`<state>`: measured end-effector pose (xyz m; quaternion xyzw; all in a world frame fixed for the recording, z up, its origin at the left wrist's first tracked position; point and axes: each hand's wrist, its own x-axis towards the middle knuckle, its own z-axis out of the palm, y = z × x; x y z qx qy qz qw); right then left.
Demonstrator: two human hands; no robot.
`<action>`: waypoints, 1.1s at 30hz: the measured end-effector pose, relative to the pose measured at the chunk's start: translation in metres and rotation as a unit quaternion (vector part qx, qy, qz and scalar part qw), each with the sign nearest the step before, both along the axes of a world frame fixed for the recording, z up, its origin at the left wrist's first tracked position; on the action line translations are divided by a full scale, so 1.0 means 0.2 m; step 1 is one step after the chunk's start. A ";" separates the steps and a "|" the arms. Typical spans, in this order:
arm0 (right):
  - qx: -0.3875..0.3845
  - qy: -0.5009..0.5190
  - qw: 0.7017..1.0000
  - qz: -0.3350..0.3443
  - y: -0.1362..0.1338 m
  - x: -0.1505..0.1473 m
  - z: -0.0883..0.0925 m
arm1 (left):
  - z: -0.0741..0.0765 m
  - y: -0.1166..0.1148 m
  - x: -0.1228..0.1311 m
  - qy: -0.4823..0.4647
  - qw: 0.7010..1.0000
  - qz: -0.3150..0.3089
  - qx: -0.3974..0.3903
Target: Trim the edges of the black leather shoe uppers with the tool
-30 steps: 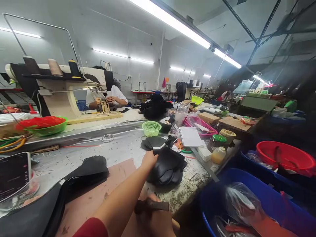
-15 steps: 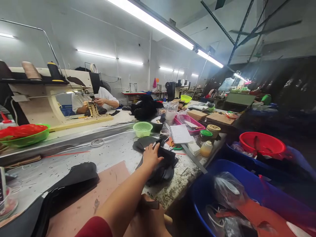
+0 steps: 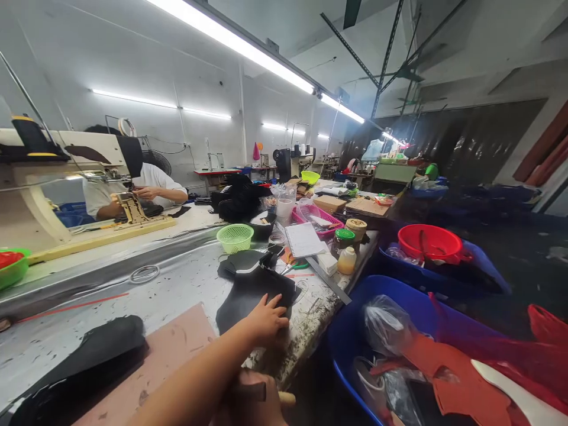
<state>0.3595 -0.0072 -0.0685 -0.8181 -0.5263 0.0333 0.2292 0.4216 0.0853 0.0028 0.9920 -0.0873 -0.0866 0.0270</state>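
Note:
My left hand [image 3: 267,319] lies palm down with its fingers spread on the near right edge of black sheet pieces [image 3: 248,296], which look like leather. The pieces lie overlapped on the grey worktop. Beneath my left forearm, at the bottom of the view, my right hand [image 3: 261,378] is closed around a hammer [image 3: 287,399]. Its dark head and the pale wooden end of its handle show, while the rest is hidden by the hand. Left of my arm, a larger black piece [image 3: 100,349] lies partly over a pinkish-tan sheet [image 3: 181,334].
Scissors [image 3: 299,266], a notebook [image 3: 304,240], a steel ruler [image 3: 331,281], a green basket [image 3: 235,238] and a glue-like bottle [image 3: 347,261] stand beyond the pieces. A blue tub [image 3: 339,355] of scraps is at right. Across the bench, a person [image 3: 155,180] works at a sewing machine [image 3: 39,195].
My left hand has come back toward me from the far end of the black pieces and now rests flat with spread fingers. The hammer stays in my right hand. The view has turned right.

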 end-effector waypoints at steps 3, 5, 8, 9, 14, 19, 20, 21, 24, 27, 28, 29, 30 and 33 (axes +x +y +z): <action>0.028 0.029 0.999 -0.005 0.00 0.02 0.01 | 0.05 0.02 -0.08 0.016 0.996 0.069 -0.049; 0.053 0.041 0.998 -0.007 0.00 0.02 0.02 | 0.10 0.08 -0.12 0.021 0.988 0.130 -0.075; 0.081 0.046 0.995 -0.030 -0.01 0.01 0.05 | 0.18 0.21 -0.13 -0.017 0.968 0.237 -0.080; 0.087 0.045 0.995 -0.036 -0.01 0.01 0.07 | 0.20 0.27 -0.13 -0.042 0.955 0.283 -0.077; 0.102 0.014 0.994 -0.033 -0.02 0.01 0.09 | 0.23 0.48 -0.09 -0.134 0.876 0.458 -0.070; 0.125 -0.007 0.991 -0.038 -0.02 0.01 0.04 | 0.17 0.47 -0.06 -0.131 0.842 0.509 -0.125; 0.132 -0.011 0.990 -0.039 -0.02 0.00 0.03 | 0.16 0.45 -0.06 -0.133 0.832 0.522 -0.135; 0.136 -0.014 0.990 -0.043 -0.03 -0.01 0.02 | 0.16 0.44 -0.07 -0.134 0.821 0.536 -0.145; 0.129 -0.011 0.990 -0.056 -0.07 -0.05 0.02 | 0.15 0.40 -0.09 -0.145 0.791 0.566 -0.184; 0.099 -0.002 0.993 -0.060 -0.10 -0.06 0.04 | 0.17 0.37 -0.10 -0.168 0.776 0.562 -0.231; 0.088 0.002 0.994 -0.061 -0.11 -0.06 0.05 | 0.19 0.36 -0.10 -0.177 0.776 0.551 -0.250; 0.079 0.007 0.995 -0.058 -0.12 -0.06 0.05 | 0.22 0.34 -0.11 -0.188 0.777 0.536 -0.271; 0.073 0.013 0.996 -0.049 -0.13 -0.05 0.06 | 0.27 0.32 -0.12 -0.200 0.778 0.519 -0.293; 0.066 0.030 0.997 -0.004 -0.17 -0.03 0.05 | 0.43 0.27 -0.24 -0.237 0.776 0.463 -0.357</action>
